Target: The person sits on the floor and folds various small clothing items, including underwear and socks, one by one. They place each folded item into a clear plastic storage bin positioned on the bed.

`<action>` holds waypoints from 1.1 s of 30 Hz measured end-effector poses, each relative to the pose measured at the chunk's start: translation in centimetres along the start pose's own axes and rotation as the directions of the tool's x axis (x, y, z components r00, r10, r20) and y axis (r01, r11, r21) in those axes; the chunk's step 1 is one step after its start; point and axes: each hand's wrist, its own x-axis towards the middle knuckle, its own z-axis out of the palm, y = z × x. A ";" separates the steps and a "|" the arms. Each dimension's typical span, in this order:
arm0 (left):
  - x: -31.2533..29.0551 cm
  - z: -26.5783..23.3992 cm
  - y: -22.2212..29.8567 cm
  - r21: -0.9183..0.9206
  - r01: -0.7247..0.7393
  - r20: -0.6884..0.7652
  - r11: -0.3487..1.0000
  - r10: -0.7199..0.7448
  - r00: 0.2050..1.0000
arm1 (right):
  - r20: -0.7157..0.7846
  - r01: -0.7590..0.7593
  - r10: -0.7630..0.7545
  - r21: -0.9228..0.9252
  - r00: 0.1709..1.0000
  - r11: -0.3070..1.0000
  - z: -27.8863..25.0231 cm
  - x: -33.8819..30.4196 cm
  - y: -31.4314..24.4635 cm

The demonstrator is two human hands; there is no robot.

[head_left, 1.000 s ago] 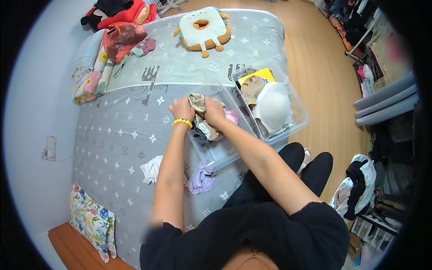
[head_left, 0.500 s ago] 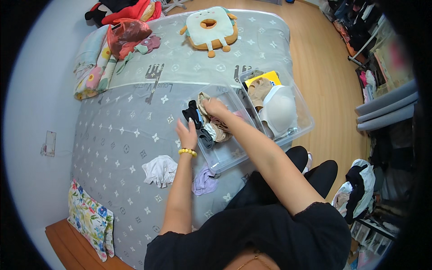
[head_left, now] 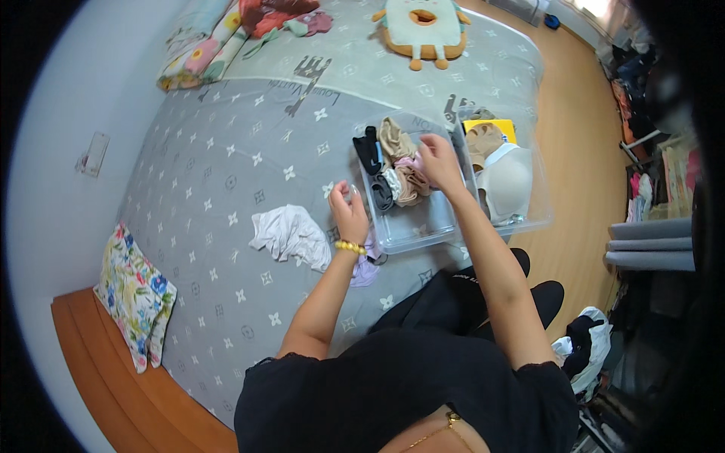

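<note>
The left hand [head_left: 350, 215] hangs just left of the left bin [head_left: 418, 248], over the bed [head_left: 226, 302], its fingers slightly curled, moderately apart and holding nothing. The right hand [head_left: 442, 162] is over the right side of that bin, fingers bent beside the pink roll [head_left: 408, 163]; I cannot tell whether they touch or pinch it.

The rolls sit in the far part of the bin: black [head_left: 368, 151] at far left, beige [head_left: 394, 141] right of it, grey [head_left: 382, 194] nearer on the left, brown [head_left: 412, 186] beside the pink. The near end is bare, so a push from the far side could probably tip or slide them apart. They look loosely bundled; a snagged edge might undo one.

The white cloth [head_left: 291, 235] and purple cloth [head_left: 365, 273] lie loose on the bed, and the left forearm could drag them. The right bin [head_left: 540, 220], with the bra [head_left: 507, 185] inside, stands at the bed's right edge; a knock from the right arm might shift it toward the floor [head_left: 578, 189].
</note>
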 end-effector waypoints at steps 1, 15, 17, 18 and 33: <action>-1.8 -1.4 0.3 -0.009 0.006 -0.006 1.000 -0.006 1.000 | -0.013 -0.010 0.010 0.007 1.000 1.000 -1.0 -1.8 -0.9; -1.6 -12.5 -6.8 0.851 0.044 0.171 0.523 -0.354 0.919 | 0.195 -0.185 0.133 0.276 0.972 0.943 -4.1 -17.0 -4.9; -0.2 -13.9 -5.1 0.768 0.118 0.152 0.630 -0.357 0.922 | 0.177 -0.179 0.131 0.290 0.975 0.940 -4.7 -17.5 -4.7; 0.6 -14.8 -4.9 0.668 0.075 0.159 0.741 -0.240 0.958 | 0.172 -0.183 0.136 0.299 0.976 0.937 -5.1 -17.7 -5.0; -0.5 -7.3 16.5 -0.398 0.830 0.912 0.390 0.075 0.402 | 0.182 0.361 -0.382 0.141 0.906 0.922 -8.6 -18.1 -12.4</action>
